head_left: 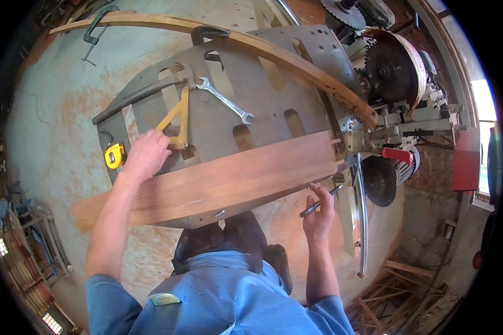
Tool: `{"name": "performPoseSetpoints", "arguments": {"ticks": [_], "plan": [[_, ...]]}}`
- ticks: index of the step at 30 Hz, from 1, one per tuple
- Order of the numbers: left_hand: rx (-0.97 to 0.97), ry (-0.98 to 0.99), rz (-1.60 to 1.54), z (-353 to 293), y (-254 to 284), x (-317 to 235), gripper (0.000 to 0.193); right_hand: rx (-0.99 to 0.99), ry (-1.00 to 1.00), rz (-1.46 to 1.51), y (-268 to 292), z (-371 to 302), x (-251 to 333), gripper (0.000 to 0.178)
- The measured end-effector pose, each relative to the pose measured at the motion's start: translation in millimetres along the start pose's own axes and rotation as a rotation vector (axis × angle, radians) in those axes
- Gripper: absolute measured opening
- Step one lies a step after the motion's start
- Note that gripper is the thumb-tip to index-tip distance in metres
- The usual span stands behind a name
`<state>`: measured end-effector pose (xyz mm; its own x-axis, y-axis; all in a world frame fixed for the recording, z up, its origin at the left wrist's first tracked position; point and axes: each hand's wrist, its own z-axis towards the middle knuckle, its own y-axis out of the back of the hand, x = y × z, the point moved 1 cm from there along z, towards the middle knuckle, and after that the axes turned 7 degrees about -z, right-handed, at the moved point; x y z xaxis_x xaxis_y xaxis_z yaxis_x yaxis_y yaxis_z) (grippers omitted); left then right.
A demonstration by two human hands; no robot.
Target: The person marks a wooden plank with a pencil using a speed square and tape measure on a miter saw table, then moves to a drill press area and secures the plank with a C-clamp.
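Note:
My left hand (149, 151) is closed on the lower corner of a yellow triangular square (181, 117), lying on the grey slotted metal table (262, 84). Between the fingers of my right hand (320, 215) is a slim dark pen (319, 202), near the table's front edge. A wide reddish-brown wooden board (235, 176) spans the front of the table, with small tenons on its right end. My left forearm crosses over its left part. Beyond the square lie a hammer (145, 97) and a double open-ended spanner (224, 100). A yellow tape measure (114, 156) rests left of my left hand.
A long curved wooden strip (251, 42) runs along the far side, with a C-clamp (96, 33) at its left end. Circular saw blades (387, 65) and a red-handled machine lever (398, 155) stand at the right. Wood offcuts (402, 290) are heaped at lower right.

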<state>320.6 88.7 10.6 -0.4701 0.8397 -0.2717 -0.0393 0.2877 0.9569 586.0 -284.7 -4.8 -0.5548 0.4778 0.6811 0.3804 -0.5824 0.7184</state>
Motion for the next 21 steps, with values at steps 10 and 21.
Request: {"name": "performPoseSetpoints", "arguments": {"ticks": [10,21], "plan": [[0.009,-0.076,-0.093,-97.3,-13.5,-128.4,0.023,0.064,-0.089,0.196,-18.5,-15.2,7.2,0.036],[-0.195,0.071,-0.243,-109.1,-44.0,-143.8,0.034,0.214,-0.052,0.345,-11.4,-3.7,58.5,0.017]]}}
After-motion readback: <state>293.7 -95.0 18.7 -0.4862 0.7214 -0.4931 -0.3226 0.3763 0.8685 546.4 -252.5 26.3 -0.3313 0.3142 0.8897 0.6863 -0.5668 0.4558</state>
